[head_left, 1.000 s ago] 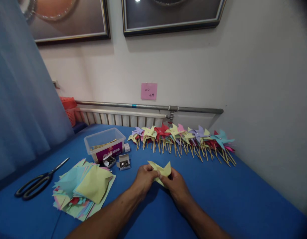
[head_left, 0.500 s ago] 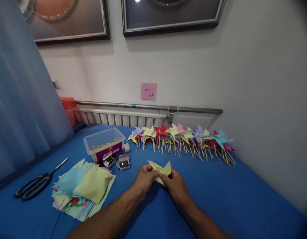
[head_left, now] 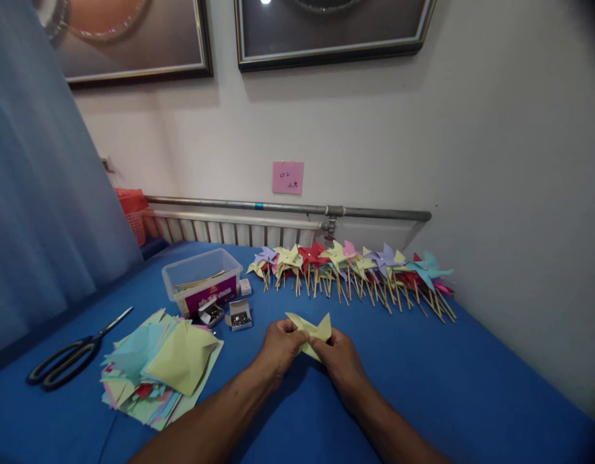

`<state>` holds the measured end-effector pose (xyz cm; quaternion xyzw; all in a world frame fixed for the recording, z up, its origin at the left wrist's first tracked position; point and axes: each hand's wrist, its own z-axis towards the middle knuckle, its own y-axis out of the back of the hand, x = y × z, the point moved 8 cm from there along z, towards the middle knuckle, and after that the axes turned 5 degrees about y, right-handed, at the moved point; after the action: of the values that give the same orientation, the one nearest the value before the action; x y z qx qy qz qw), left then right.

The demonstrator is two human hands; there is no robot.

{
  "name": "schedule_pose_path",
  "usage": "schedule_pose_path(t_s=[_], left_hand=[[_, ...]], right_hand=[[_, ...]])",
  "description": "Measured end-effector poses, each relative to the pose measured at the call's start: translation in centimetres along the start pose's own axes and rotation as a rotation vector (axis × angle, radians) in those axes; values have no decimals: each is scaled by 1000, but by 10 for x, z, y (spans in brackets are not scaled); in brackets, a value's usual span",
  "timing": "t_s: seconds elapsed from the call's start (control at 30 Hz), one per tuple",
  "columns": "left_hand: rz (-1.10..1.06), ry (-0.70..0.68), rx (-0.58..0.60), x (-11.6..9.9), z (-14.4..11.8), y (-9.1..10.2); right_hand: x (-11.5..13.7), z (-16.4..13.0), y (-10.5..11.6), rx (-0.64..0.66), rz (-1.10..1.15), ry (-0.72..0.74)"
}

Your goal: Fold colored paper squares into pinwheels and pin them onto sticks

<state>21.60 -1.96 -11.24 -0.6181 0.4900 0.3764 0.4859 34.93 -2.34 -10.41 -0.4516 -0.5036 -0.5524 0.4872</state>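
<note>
Between my two hands is a yellow paper pinwheel [head_left: 313,327], partly folded, with two pointed corners standing up at its far side. My left hand [head_left: 279,348] pinches its left part, thumb on top. From the right, my right hand [head_left: 343,357] grips it, the thumb pressing near the middle. The two thumbs almost meet over the paper, and the fingers beneath are hidden. To the left lies a pile of cut coloured paper sheets [head_left: 181,361]. Beyond my left hand stands a small open box of metal pins [head_left: 240,318], with another pin box [head_left: 211,314] beside it.
A clear plastic tub [head_left: 201,283] holds wooden sticks. Black-handled scissors [head_left: 80,354] lie open at the left. Finished pinwheels on sticks [head_left: 336,264] are lined up along the back of the blue-covered table [head_left: 423,386]. A radiator [head_left: 230,231] and metal pipe [head_left: 288,207] run behind.
</note>
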Motion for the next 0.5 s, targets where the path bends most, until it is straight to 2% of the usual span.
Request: schedule_pose_path(t_s=[0.27, 0.5], left_hand=[[-33, -16, 4, 2, 3, -1], [-24, 18, 9, -1, -2, -2]], right_hand=[[1, -1, -2, 7, 80, 53], [-10, 3, 1, -10, 112, -7]])
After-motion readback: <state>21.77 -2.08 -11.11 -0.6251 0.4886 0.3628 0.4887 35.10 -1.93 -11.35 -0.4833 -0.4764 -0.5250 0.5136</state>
